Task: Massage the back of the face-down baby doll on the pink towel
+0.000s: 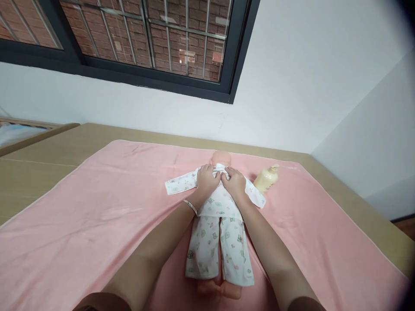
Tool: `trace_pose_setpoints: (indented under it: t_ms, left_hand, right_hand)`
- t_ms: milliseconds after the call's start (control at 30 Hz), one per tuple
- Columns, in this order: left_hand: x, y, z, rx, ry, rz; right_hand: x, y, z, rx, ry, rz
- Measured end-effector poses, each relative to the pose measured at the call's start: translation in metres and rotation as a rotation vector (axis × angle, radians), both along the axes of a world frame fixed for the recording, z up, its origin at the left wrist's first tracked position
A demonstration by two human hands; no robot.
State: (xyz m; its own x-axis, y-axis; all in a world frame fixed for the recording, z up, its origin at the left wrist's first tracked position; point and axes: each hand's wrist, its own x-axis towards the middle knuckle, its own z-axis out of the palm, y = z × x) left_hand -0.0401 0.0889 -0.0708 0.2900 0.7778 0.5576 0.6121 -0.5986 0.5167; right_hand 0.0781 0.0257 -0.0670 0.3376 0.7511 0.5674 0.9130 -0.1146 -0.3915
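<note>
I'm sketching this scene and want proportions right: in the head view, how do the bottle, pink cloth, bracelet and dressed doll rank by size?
Largest to smallest, as they look:
1. Pink cloth
2. Dressed doll
3. Bottle
4. Bracelet

dark-framed window [155, 77] in a white wall [298, 82]

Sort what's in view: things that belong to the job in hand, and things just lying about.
Part of the job:
doll, lying face-up or face-down, hard to tell
patterned top, with the left hand and right hand at its neckline
patterned trousers, on the doll
pink cloth, spread underneath

Just lying about:
bottle, on the cloth, touched by neither hand
</note>
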Motion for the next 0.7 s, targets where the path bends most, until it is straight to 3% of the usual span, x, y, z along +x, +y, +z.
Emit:
trace_pose_setpoints:
  t_ms: [200,700]
  left_hand:
    - [0.003,0.01,-0.004,-0.128,-0.001,-0.043]
    - [0.0,0.007,-0.008,-0.064,-0.075,-0.091]
  right_hand:
    - [0.004,0.005,0.001,-0.02,0.061,0.038]
    - [0.007,0.006,-0.003,0.001,0.066,0.051]
